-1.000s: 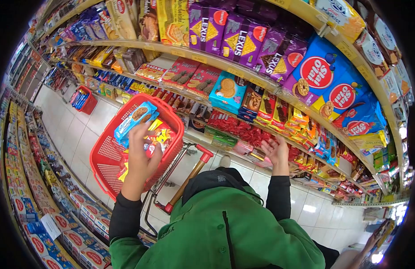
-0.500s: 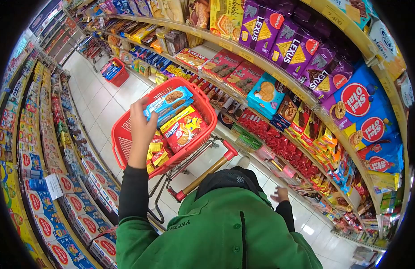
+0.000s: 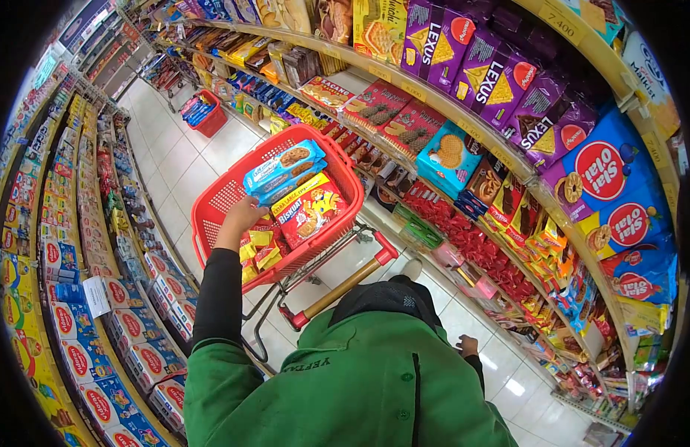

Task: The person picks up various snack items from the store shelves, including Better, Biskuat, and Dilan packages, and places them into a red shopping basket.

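Observation:
My left hand is down in the red shopping basket, seen from the back with its fingers drawn together and pointing inward. Its fingertips are by the lower corner of the blue cookie packs; what they grip, if anything, is hidden. Right of the hand lies a red and yellow Biskuat biscuit pack. Small yellow packets are just below the hand. Low at my right side, my right hand hangs open above the floor, holding nothing.
The basket rests on a cart with a red-ended handle in front of me. Biscuit shelves curve along the right, and stacked boxes fill the left shelves. Another red basket stands on the tiled aisle ahead.
My left hand has moved down and its spread fingers have come together near the blue packs, uncovering more of the basket. My right hand has shifted slightly lower. The basket's contents look the same.

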A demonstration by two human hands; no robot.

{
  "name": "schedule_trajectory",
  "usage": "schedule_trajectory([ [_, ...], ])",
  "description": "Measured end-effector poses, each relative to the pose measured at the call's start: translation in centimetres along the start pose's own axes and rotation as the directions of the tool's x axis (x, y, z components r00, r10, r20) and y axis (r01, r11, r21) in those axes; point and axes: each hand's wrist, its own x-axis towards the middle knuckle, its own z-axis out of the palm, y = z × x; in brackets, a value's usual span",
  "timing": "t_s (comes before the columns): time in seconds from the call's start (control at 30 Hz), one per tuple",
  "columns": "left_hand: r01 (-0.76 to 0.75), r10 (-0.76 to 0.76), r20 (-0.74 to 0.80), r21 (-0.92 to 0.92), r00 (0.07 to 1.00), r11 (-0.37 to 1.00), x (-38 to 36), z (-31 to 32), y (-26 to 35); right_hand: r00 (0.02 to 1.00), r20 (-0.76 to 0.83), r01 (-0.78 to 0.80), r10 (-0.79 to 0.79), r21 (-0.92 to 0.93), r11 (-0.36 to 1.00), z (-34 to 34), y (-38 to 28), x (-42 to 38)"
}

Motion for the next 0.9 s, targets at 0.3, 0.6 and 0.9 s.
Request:
schedule_trajectory([
  [0.3, -0.050, 0.071, -0.064, 0.280, 0.995, 0.959, -0.9, 2.8, 1.6, 0.998, 0.001, -0.057, 0.057, 0.058, 0.997, 0.4, -0.3, 1.3],
  [0.6, -0.072, 0.097, -0.117, 0.201, 0.988, 0.977, -1.1, -1.9, 2.2, 1.000, 0.012, -0.006, 0.005, 0.066, 0.998, 0.4, -0.5, 0.2],
  [0.9, -0.116, 0.002, -0.208, -0.535, 0.978, 0.837, -9.2, -12.9, 1.7, 0.876, 0.137, 0.468, -0.462, -0.021, 0.883, 5.2, -12.1, -6.0],
])
